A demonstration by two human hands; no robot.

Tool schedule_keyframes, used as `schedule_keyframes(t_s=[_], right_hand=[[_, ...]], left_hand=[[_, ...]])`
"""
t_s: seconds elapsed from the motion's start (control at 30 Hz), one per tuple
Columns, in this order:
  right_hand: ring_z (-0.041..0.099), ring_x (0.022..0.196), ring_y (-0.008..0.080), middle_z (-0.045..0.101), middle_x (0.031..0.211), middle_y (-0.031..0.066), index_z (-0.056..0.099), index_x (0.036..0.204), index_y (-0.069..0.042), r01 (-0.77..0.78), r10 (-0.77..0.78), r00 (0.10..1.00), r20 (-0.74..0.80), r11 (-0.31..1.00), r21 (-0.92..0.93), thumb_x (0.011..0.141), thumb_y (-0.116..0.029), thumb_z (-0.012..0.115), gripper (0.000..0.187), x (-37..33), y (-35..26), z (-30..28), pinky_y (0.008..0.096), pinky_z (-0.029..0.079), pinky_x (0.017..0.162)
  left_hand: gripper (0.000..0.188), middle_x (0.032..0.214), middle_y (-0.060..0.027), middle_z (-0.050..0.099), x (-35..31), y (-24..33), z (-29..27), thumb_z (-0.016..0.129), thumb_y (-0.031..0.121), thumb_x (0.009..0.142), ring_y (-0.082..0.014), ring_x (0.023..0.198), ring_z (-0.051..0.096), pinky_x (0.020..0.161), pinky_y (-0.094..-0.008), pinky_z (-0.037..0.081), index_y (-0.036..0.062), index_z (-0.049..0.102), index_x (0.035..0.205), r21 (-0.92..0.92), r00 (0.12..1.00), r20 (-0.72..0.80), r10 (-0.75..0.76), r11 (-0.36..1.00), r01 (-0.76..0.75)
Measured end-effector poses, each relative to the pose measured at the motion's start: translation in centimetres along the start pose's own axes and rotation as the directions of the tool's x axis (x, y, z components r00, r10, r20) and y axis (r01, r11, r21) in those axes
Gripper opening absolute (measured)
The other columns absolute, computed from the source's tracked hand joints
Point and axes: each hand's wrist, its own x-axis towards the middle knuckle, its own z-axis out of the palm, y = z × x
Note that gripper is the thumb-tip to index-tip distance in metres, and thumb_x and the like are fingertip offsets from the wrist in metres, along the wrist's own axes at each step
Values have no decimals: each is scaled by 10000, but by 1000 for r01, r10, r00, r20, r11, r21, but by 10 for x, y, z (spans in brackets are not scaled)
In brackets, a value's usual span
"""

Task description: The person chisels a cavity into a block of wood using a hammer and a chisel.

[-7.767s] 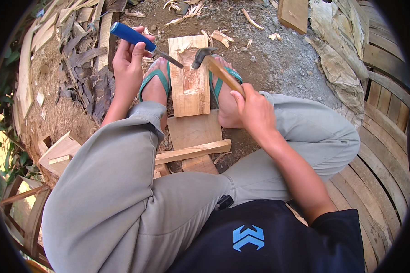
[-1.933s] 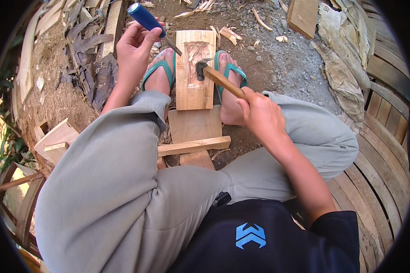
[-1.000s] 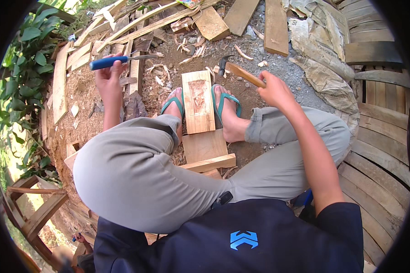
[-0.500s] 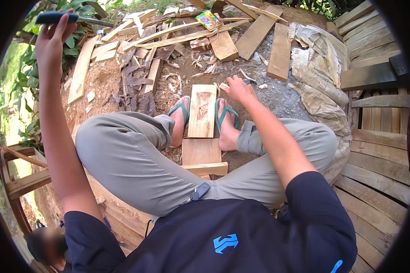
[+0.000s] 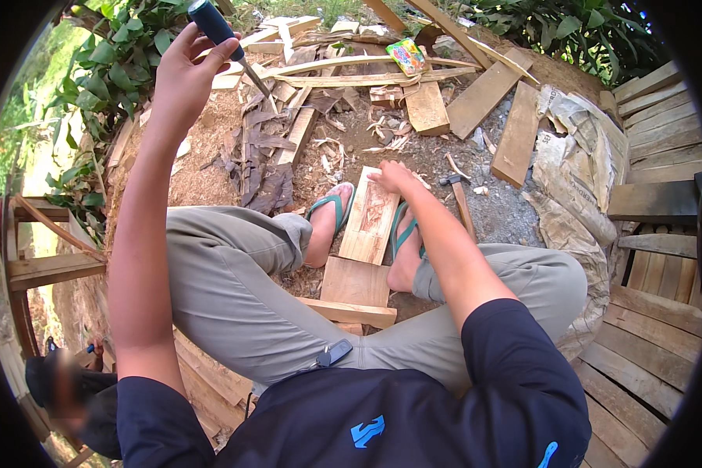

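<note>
In my raised left hand [image 5: 189, 74] is a chisel with a dark blue handle [image 5: 210, 22]; its long metal blade slants down to the right. My right hand [image 5: 396, 178] grips the far right corner of a pale wooden block [image 5: 366, 224], its fingers partly hidden. The block has a rough recess cut in its upper face and lies between my sandalled feet, against a flat board [image 5: 356, 282]. On the ground just right of my right hand lies a hammer [image 5: 462, 204], its handle partly behind my forearm.
Offcuts and long strips [image 5: 335, 80] litter the far ground, with a colourful packet [image 5: 406, 57] among them. Two thick boards [image 5: 515, 136] lie at the right beside a torn sack [image 5: 573, 148]. A slatted wooden structure [image 5: 643, 343] stands right. Another person [image 5: 70, 398] is at lower left.
My left hand has swung inward to the right with the chisel, its blade now pointing downward. My right hand has moved onto the block, which now sits tilted. The hammer has come into sight.
</note>
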Motion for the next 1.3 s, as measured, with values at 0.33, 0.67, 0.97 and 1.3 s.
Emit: schedule_keyframes(t_s=[0.33,0.67,0.97,1.3], right_hand=[[650,1103,377,675,1141,233,540,1233,-25,178,-183,983,14,971,159,757,-545,837,765,-36,-3,-39,415,506,950],[723,975,276,759,1040,140,728,1129,-14,289,-271,938,217,956,-56,596,-421,937,702,-96,-51,-86,386,568,859],[673,1101,304,671,1155,115,662,1264,-88,305,-457,817,-351,859,-411,661,-338,848,679,-214,-104,-140,427,555,921],[645,991,280,595,1059,92,585,1236,-98,-3,-619,338,-709,752,-659,707,-233,847,605,-149,-47,-193,382,583,840]], left_hand=[[339,1185,-100,744,3,5,-9,707,217,992,-164,1085,696,935,-307,557,43,645,1277,-13,995,9,95,995,-95],[335,1129,-99,745,-6,42,-4,705,137,970,-169,1020,706,896,-318,565,37,636,1282,-135,984,-120,132,980,-148],[375,1169,-119,741,-9,34,-10,744,225,960,-173,1028,716,895,-311,574,39,649,1272,-4,980,-159,123,992,-125],[376,1128,-108,753,-20,33,-22,757,225,946,-174,1021,719,907,-310,569,56,649,1264,26,982,-186,23,999,-18]])
